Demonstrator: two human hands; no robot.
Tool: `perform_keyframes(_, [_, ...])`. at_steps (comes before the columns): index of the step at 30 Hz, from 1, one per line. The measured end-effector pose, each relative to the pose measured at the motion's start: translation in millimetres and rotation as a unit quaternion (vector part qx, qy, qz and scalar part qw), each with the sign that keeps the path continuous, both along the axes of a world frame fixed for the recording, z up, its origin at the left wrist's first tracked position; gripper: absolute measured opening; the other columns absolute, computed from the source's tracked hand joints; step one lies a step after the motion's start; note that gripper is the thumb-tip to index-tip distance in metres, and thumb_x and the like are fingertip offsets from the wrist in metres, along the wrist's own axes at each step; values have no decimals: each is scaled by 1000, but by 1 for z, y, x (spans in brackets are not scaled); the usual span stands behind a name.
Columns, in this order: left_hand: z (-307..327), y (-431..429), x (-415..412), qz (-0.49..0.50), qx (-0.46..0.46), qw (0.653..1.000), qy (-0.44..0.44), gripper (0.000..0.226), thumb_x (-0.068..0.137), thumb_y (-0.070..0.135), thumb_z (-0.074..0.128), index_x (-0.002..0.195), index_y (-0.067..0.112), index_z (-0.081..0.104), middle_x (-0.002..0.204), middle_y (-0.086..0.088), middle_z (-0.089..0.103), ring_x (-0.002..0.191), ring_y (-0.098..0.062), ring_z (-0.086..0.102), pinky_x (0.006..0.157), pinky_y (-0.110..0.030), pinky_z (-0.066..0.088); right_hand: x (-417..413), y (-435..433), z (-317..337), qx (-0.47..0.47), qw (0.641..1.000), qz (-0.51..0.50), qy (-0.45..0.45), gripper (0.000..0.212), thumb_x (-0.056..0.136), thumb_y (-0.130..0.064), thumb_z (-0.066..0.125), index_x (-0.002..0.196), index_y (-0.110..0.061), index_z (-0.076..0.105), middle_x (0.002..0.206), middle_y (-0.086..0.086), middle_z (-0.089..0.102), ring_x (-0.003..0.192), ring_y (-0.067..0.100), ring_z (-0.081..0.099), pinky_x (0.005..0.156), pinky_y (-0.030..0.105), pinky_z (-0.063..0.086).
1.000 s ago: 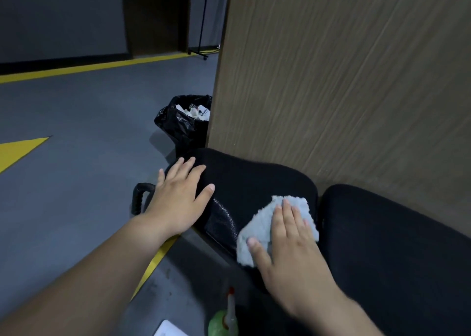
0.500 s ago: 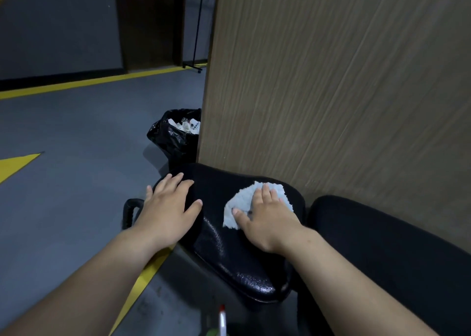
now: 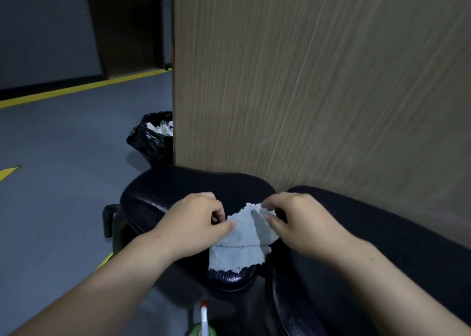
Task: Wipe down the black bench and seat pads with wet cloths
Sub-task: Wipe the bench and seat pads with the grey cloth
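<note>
A black seat pad [image 3: 163,195] stands against a wooden panel, its front edge glossy and wet. A second black seat pad [image 3: 382,233] lies beside it on the right. A pale blue-grey cloth [image 3: 239,246] hangs over the front part of the left pad. My left hand [image 3: 196,223] pinches the cloth's left upper edge. My right hand [image 3: 300,221] pinches its right upper corner, lifting it slightly off the pad.
A wooden panel [image 3: 318,80] rises right behind the pads. A black bin bag [image 3: 150,136] with white rubbish stands at the panel's left edge. A spray bottle [image 3: 202,320] with a red tip pokes up at the bottom. Grey floor with yellow lines [image 3: 76,88] spreads left.
My left hand left the pad's left edge and took hold of the cloth. My right hand stopped pressing flat on the cloth and now pinches it, pulling it toward the pad's front.
</note>
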State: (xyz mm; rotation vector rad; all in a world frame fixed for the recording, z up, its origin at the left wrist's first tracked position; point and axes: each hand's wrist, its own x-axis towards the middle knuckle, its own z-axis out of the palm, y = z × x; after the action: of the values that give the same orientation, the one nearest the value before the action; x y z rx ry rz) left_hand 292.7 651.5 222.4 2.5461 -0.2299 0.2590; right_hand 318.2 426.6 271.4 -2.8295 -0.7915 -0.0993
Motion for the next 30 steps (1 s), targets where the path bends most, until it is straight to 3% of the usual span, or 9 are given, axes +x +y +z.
perform_keyframes(3, [4,-2,-1,-6,40,996,75,50,61,76,71,90,35,63,94,18,53,81,6,52,65,-19,40,16,1,2,-40,998,38,28,39,87,-30,60,126,-32,60,121,-12,59,110,12,57,90,29,49])
perform_keyframes(8, [9,-4,-6,-29,59,993,97,61,60,67,78,107,38,52,99,20,49,86,4,51,68,-18,42,20,5,-7,-78,982,130,111,66,73,-46,77,133,-36,49,126,-18,40,113,6,49,96,25,46])
perform_keyframes(12, [7,-5,-9,-57,74,995,35,31,75,52,71,94,38,51,99,17,47,81,-4,55,70,-27,51,20,-3,-12,-51,980,155,111,60,79,-41,76,134,-34,52,130,-21,41,116,3,49,100,23,44])
perform_keyframes(14, [4,-6,-9,-70,99,993,-3,15,86,45,63,86,32,57,97,16,45,73,-5,53,64,-23,45,25,-8,-14,-24,982,162,91,47,83,-35,74,128,-30,60,131,-18,52,118,2,52,101,23,44])
perform_keyframes(16, [0,-6,-7,-71,105,992,-23,16,92,41,58,84,27,60,95,15,46,69,-3,49,61,-18,37,28,-13,-14,-1,985,150,85,39,84,-33,73,122,-27,66,129,-14,61,118,2,56,100,22,45])
perform_keyframes(23, [8,-7,1,-45,-8,999,-24,14,96,33,60,86,27,68,93,15,56,81,-5,57,70,-19,45,32,-13,-15,70,986,107,103,31,82,-48,73,108,-32,72,110,-16,67,102,-2,59,87,15,45])
perform_keyframes(26, [16,-7,1,-31,-41,999,-9,12,97,31,59,88,28,66,86,11,64,80,-5,60,70,-22,48,34,-13,-14,73,992,82,65,17,85,-42,68,97,-30,71,98,-14,71,88,1,61,80,25,50])
perform_keyframes(30, [24,-11,-1,-18,-95,995,7,15,100,32,54,86,28,59,76,-1,67,67,-9,61,58,-25,48,29,-11,-12,100,991,58,73,40,71,-63,66,99,-35,61,92,-15,67,86,1,62,75,26,53])
